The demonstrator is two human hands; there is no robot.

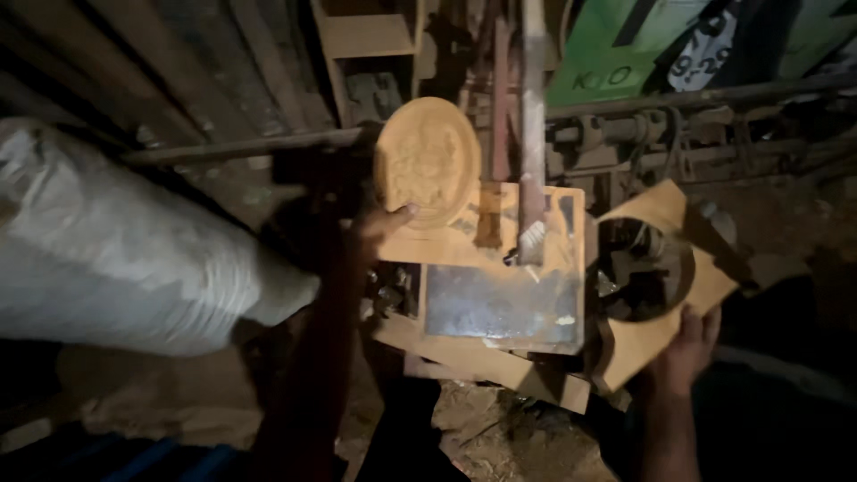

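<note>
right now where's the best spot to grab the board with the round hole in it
Grip the board by its solid near corner, coming from below, where the right hand holds it. The wood is widest there; beside the round hole only thin strips remain, and the far edge tilts toward the machine. The left hand holds the carved disc.

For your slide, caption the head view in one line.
Left hand lifts a carved wooden oval; right hand holds the cut-out board.

The disc (427,162) is standing up at the machine table's (500,303) rear left corner, the left hand (379,228) under it. The cut-out board (656,335) is leaning off the table's right edge, the right hand (687,344) at its near end. A sack (116,250) is lying well left of the table.
</note>
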